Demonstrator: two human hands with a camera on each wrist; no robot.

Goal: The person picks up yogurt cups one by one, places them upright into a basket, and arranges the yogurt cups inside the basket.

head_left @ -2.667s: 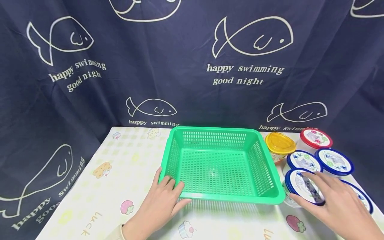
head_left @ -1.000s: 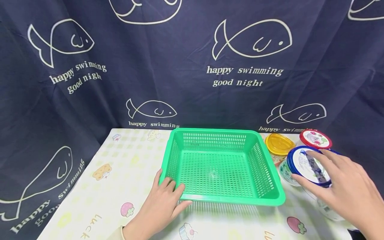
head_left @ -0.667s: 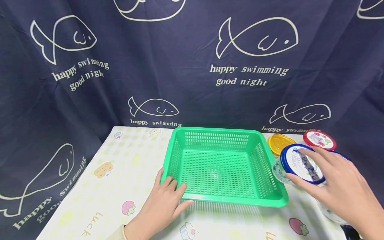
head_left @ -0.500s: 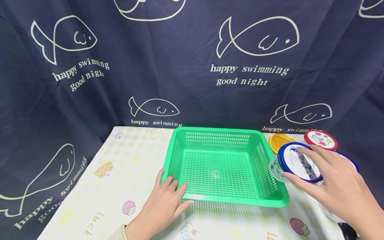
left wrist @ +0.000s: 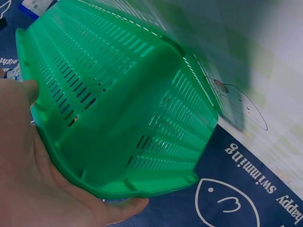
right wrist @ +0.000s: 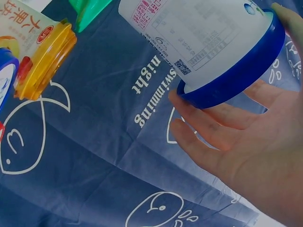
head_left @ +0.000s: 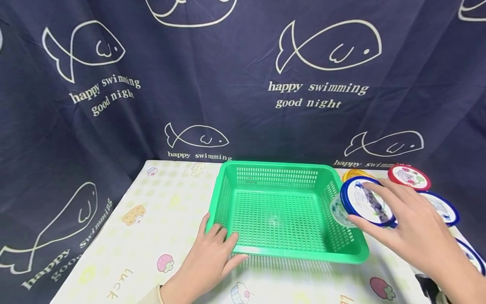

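Observation:
A green plastic basket (head_left: 296, 254) with slotted walls stands on the table, bare inside. My left hand (head_left: 210, 259) grips its near left corner, fingers curled over the rim and thumb along the front; the left wrist view shows the corner's outside. Off the table, my right hand (head_left: 414, 228) holds a white plastic tub (right wrist: 203, 35) by its blue lid (head_left: 366, 200), thumb on one side and fingers on the other. The tub tilts, its base toward the basket, and overlaps the basket's right wall in the head view. Its printed label and barcode show in the right wrist view.
Right of the basket stand a yellow-lidded cup (head_left: 355, 174), partly hidden, a red-lidded tub (head_left: 410, 177) and more blue-lidded tubs (head_left: 442, 209), some behind my right hand. A dark blue fish-print curtain (head_left: 243, 84) hangs behind the pale patterned tablecloth (head_left: 125, 240).
My right hand has lifted the blue-lidded tub from among the others and carried it up and left to the basket's right wall. My left hand keeps its grip on the basket.

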